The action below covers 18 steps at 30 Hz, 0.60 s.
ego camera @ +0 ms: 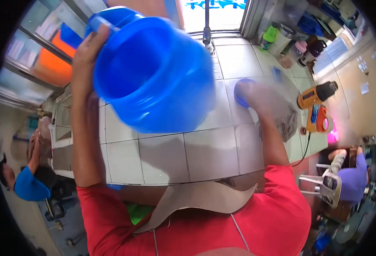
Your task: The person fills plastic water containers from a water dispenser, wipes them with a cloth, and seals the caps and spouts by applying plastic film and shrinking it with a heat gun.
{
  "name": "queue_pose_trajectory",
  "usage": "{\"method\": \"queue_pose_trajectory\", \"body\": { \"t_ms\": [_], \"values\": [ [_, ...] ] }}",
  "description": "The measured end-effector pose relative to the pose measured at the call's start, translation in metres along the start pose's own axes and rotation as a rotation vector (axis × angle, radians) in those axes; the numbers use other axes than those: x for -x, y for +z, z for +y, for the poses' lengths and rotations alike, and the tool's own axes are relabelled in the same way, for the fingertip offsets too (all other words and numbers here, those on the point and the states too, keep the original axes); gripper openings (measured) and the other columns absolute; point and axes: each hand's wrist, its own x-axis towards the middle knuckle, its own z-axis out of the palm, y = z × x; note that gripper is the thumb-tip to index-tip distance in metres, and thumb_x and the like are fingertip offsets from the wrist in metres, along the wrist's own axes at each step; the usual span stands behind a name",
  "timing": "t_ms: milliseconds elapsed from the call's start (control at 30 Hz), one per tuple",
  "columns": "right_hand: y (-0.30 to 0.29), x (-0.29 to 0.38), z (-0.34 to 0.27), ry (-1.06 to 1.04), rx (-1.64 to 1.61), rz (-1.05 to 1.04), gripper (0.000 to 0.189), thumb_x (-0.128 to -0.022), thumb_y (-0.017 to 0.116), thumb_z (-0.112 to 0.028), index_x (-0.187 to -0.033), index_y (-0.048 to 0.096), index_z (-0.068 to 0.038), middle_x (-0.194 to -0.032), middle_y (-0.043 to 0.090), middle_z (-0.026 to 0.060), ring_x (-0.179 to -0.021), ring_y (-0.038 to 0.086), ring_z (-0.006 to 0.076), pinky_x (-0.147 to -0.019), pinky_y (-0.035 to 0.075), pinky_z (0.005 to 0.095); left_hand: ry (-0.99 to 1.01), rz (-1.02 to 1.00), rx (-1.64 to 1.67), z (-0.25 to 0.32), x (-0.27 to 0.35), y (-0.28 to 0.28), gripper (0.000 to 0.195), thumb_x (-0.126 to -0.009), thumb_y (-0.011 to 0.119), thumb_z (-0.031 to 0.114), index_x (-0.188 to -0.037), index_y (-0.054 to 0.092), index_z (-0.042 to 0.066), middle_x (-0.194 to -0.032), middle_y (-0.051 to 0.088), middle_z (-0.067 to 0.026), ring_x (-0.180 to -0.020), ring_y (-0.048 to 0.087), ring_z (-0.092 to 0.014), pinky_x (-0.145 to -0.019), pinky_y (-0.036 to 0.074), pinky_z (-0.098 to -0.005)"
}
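Note:
My left hand (90,48) grips a large blue plastic pitcher (175,83) at its handle side and holds it tilted above the white tiled worktop (162,163), its wide mouth facing down-left in the picture. My right hand (250,91) is blurred and lies over a small round blue lid or cup (240,92) on the tiles; its fingers are partly hidden, and their hold on it cannot be made out. Beside my right forearm lies a crumpled translucent plastic bag (287,124).
A yellow and black heat gun (316,94) with a cord lies right of the bag. Several bottles, one a green bottle (269,36), stand at the back right. A person in blue (31,185) is at the far left, another in purple (352,179) at the far right.

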Motion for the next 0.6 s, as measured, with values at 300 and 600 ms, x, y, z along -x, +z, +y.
{"method": "queue_pose_trajectory", "body": {
  "t_ms": [300,600],
  "values": [
    [0.062,-0.159,0.013,-0.347,-1.215,0.196,0.055,-0.099,0.042,-0.047,-0.132,0.05,-0.005,-0.118,0.063,0.0161,-0.108,0.061,0.03,-0.093,0.046,0.043,0.169,0.077,-0.124,-0.016,-0.018,0.134,0.07,-0.081,0.076,0.041,-0.125,0.048,-0.006,-0.092,0.065,-0.0081,-0.077,0.063,-0.012,-0.07,0.05,-0.0228],
    [0.002,0.006,0.009,-0.003,-1.569,0.213,0.057,-0.1,0.036,-0.048,-0.141,0.041,-0.01,-0.137,0.05,0.0081,-0.122,0.048,0.0223,-0.106,0.035,0.0413,0.584,0.515,-0.516,-0.008,-0.061,0.077,0.057,-0.088,0.066,0.043,-0.121,0.057,-0.003,-0.109,0.063,-0.0143,-0.103,0.06,-0.016,-0.087,0.049,-0.0299]
  ]
}}
